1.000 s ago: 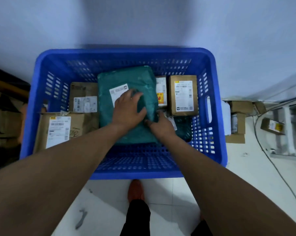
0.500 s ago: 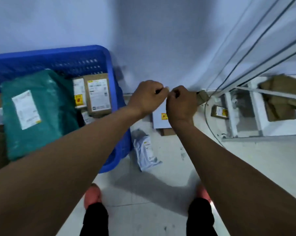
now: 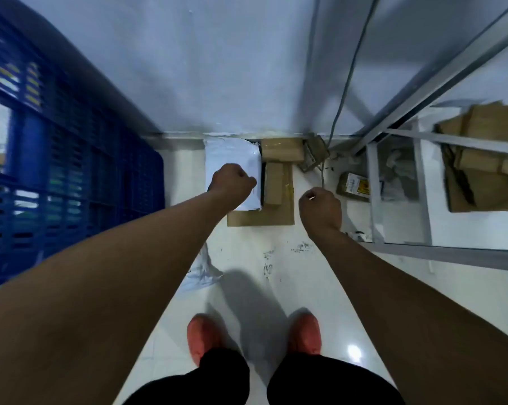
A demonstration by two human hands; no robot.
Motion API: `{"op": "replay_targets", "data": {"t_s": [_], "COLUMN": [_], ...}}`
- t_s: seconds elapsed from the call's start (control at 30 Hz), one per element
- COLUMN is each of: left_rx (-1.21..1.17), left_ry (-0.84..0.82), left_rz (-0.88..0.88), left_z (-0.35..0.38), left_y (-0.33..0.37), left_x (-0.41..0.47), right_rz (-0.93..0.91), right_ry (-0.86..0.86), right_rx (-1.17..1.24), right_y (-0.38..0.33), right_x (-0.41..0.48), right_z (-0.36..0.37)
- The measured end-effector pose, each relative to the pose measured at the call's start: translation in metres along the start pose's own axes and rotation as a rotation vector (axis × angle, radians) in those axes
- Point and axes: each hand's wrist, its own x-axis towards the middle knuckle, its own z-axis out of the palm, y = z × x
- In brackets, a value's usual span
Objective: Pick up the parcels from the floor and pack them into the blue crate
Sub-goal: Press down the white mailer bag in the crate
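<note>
Two grips in view, both with fingers curled into fists, and I can see nothing held in either. My left grip (image 3: pixel 232 182) hangs over the white poly mailer (image 3: pixel 232 154); I cannot tell whether it touches. My right grip (image 3: pixel 320 207) is over the white floor (image 3: pixel 276 238), just right of a flat brown cardboard parcel (image 3: pixel 261 219).

The white mailer lies at the foot of the wall, its near end overlapping the flat parcel. A small brown box (image 3: pixel 273 182) lies on the flat parcel, just beside the mailer. Another brown box (image 3: pixel 280 149) sits against the wall beyond it. A box with a yellow label (image 3: pixel 353 184) lies by a leg of the metal rack (image 3: pixel 375 200). A crumpled grey mailer bag (image 3: pixel 203 270) lies on the floor beside my left forearm.

The blue crate (image 3: pixel 71 176) stands at the left, near the white mailer but apart from it.
</note>
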Motion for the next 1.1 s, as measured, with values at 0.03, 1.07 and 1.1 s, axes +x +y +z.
{"op": "replay_targets", "data": {"t_s": [0.03,1.07,1.1], "left_rx": [0.072,-0.548,-0.511], "left_ry": [-0.029,0.160,0.164], "left_rz": [-0.026,-0.169,-0.140], "left_z": [0.007,-0.070,-0.082], "left_y": [-0.010,-0.059,-0.044], "left_x": [0.015,0.004,-0.016], "right_rz": [-0.014,-0.016,0.033], "right_ry": [-0.069,-0.489,-0.568], "right_rx": [0.085,0.326,0.361], "right_y": [0.005,-0.120,-0.140], "right_x": [0.012,-0.003,-0.019], "right_z": [0.017,0.075,0.061]}}
